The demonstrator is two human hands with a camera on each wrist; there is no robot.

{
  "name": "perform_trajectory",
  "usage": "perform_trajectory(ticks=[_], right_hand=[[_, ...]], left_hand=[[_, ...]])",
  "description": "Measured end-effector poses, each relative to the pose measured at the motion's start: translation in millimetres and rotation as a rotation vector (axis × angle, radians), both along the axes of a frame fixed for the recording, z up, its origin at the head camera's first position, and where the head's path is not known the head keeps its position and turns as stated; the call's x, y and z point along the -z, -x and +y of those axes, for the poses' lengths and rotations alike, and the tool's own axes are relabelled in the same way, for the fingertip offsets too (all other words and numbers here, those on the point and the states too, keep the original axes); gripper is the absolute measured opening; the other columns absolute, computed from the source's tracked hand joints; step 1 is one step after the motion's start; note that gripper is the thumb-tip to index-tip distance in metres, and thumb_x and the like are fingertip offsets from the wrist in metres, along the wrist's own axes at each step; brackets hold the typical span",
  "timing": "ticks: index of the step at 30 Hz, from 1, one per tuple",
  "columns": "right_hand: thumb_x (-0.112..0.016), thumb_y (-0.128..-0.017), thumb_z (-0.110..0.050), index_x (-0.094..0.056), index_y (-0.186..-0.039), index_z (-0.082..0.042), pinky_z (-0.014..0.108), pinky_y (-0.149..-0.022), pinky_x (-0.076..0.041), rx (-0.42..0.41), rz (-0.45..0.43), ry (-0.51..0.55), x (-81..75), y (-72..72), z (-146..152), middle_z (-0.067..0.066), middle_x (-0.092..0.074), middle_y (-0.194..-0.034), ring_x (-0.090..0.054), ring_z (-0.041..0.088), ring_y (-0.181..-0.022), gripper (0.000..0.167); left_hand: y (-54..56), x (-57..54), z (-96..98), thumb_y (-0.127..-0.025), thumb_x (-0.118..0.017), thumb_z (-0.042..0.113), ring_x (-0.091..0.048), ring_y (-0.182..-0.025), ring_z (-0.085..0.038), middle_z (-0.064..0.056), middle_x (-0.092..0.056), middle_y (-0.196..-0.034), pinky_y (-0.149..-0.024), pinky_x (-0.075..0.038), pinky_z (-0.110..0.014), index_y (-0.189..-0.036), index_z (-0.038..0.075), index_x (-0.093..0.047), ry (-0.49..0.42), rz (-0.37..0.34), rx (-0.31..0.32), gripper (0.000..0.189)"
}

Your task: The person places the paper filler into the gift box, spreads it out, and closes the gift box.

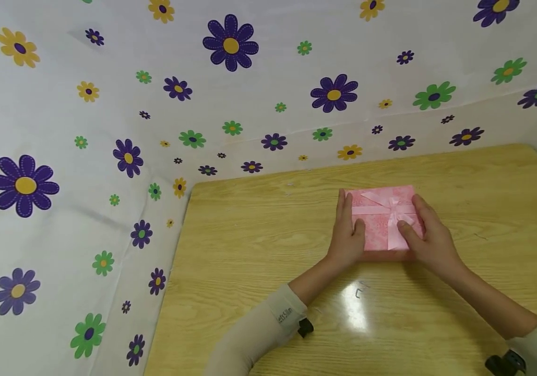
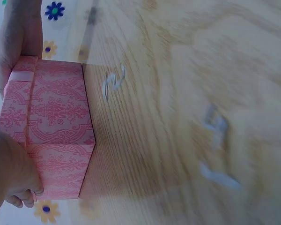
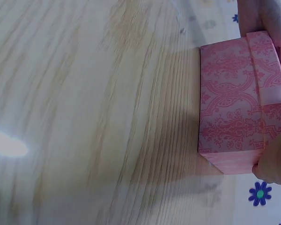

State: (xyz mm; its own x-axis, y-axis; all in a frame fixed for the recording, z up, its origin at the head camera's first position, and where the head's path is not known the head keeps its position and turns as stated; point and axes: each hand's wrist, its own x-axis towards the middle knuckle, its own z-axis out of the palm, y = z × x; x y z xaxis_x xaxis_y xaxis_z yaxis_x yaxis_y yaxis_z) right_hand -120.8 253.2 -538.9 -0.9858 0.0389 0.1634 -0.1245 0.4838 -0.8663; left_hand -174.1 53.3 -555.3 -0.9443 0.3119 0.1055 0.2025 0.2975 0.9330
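Observation:
A pink patterned gift box (image 1: 372, 230) with a lid sits on the table, a pale pink ribbon and bow (image 1: 393, 204) across its top. My left hand (image 1: 349, 237) grips its left side, thumb on the lid and fingers along the side wall. On the opposite side my right hand (image 1: 437, 241) holds it the same way, thumb over the lid near the bow. In the left wrist view the side of the box (image 2: 61, 105) shows a scroll print, its lid closed. The right wrist view shows the same box (image 3: 229, 93) with its lower edge at the table.
The wood-grain table (image 1: 249, 250) extends around the box, with a bright light reflection and small marks near its front. A white cloth (image 1: 108, 120) printed with flowers stands behind and to the left. Dark wrist devices (image 1: 505, 363) sit at the sleeves.

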Motion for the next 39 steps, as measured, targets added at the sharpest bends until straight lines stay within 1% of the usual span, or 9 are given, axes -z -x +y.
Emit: perform_trajectory(ticks=[3, 6, 10, 15, 19, 22, 27, 34, 39], right_hand=[[-0.063, -0.107, -0.017, -0.022, -0.167, 0.002, 0.023, -0.124, -0.012, -0.007, 0.005, 0.019, 1.0, 4.1, -14.3, 0.031, -0.021, -0.170, -0.020, 0.053, -0.156, 0.075], [-0.064, -0.105, -0.015, -0.024, -0.166, 0.004, 0.034, -0.127, -0.013, -0.008, 0.014, 0.038, 2.7, 8.3, -29.0, 0.031, -0.023, -0.169, -0.021, 0.052, -0.156, 0.075], [-0.065, -0.104, -0.013, -0.025, -0.165, 0.006, 0.047, -0.128, -0.014, -0.013, 0.024, 0.055, 5.2, 13.9, -46.8, 0.032, -0.024, -0.169, -0.022, 0.052, -0.155, 0.075], [-0.064, -0.104, -0.013, -0.024, -0.164, 0.009, 0.062, -0.125, -0.016, -0.041, 0.042, 0.050, 7.0, 21.5, -63.0, 0.033, -0.023, -0.168, -0.021, 0.052, -0.156, 0.075], [-0.063, -0.105, -0.014, -0.023, -0.163, 0.009, 0.064, -0.125, -0.017, -0.050, 0.047, 0.031, 8.7, 23.8, -67.1, 0.033, -0.022, -0.169, -0.020, 0.052, -0.156, 0.075], [-0.063, -0.105, -0.016, -0.022, -0.164, 0.009, 0.064, -0.124, -0.017, -0.045, 0.037, 0.021, 11.3, 22.2, -67.7, 0.032, -0.021, -0.169, -0.021, 0.052, -0.156, 0.075], [-0.062, -0.106, -0.018, -0.021, -0.165, 0.007, 0.066, -0.123, -0.018, -0.037, 0.039, 0.024, 13.7, 20.2, -65.9, 0.032, -0.021, -0.170, -0.021, 0.052, -0.156, 0.075], [-0.060, -0.107, -0.017, -0.021, -0.164, 0.008, 0.065, -0.125, -0.015, -0.041, 0.057, 0.028, 10.6, 19.4, -63.2, 0.033, -0.019, -0.169, -0.018, 0.052, -0.156, 0.074], [-0.060, -0.108, -0.017, -0.021, -0.164, 0.009, 0.062, -0.126, -0.014, -0.043, 0.055, 0.027, 9.7, 20.5, -63.9, 0.031, -0.018, -0.170, -0.017, 0.051, -0.157, 0.073]], left_hand=[[0.8, 0.9, -15.2, -0.111, -0.040, 0.006, -0.004, -0.162, -0.015, 0.003, 0.005, -0.178, -0.129, -0.015, -0.038, -0.169, 0.003, -0.013, -0.014, -0.006, -0.007, 0.064], [2.0, 0.8, -30.6, -0.112, -0.039, 0.007, -0.002, -0.162, -0.013, 0.006, 0.006, -0.177, -0.129, -0.013, -0.038, -0.169, 0.004, -0.012, -0.017, -0.018, -0.013, 0.064], [4.0, 1.8, -48.7, -0.112, -0.039, 0.008, -0.001, -0.162, -0.012, 0.009, 0.005, -0.177, -0.129, -0.011, -0.039, -0.169, 0.006, -0.012, -0.011, -0.017, -0.035, 0.063], [7.0, 4.3, -63.6, -0.112, -0.039, 0.007, -0.002, -0.162, -0.014, 0.006, 0.005, -0.177, -0.129, -0.013, -0.038, -0.168, 0.003, -0.013, -0.025, 0.006, -0.054, 0.062], [9.2, 6.0, -67.5, -0.112, -0.039, 0.006, -0.003, -0.162, -0.019, -0.001, 0.004, -0.178, -0.128, -0.014, -0.039, -0.167, -0.001, -0.013, -0.017, 0.038, -0.053, 0.061], [8.3, 6.4, -68.6, -0.112, -0.040, 0.005, -0.003, -0.162, -0.022, -0.004, 0.004, -0.178, -0.128, -0.013, -0.040, -0.167, -0.003, -0.013, 0.003, 0.042, -0.044, 0.061], [6.8, 5.4, -66.6, -0.113, -0.039, 0.004, -0.003, -0.162, -0.022, -0.005, 0.005, -0.178, -0.128, -0.013, -0.039, -0.167, -0.002, -0.012, 0.023, 0.028, -0.035, 0.061], [5.3, 3.7, -61.9, -0.113, -0.037, 0.004, -0.003, -0.162, -0.022, -0.006, 0.005, -0.178, -0.128, -0.011, -0.040, -0.167, -0.002, -0.012, 0.022, 0.034, -0.044, 0.061], [4.9, 3.7, -61.9, -0.113, -0.037, 0.006, -0.002, -0.162, -0.018, -0.002, 0.006, -0.178, -0.128, -0.011, -0.038, -0.168, 0.000, -0.011, 0.037, 0.033, -0.052, 0.060]])
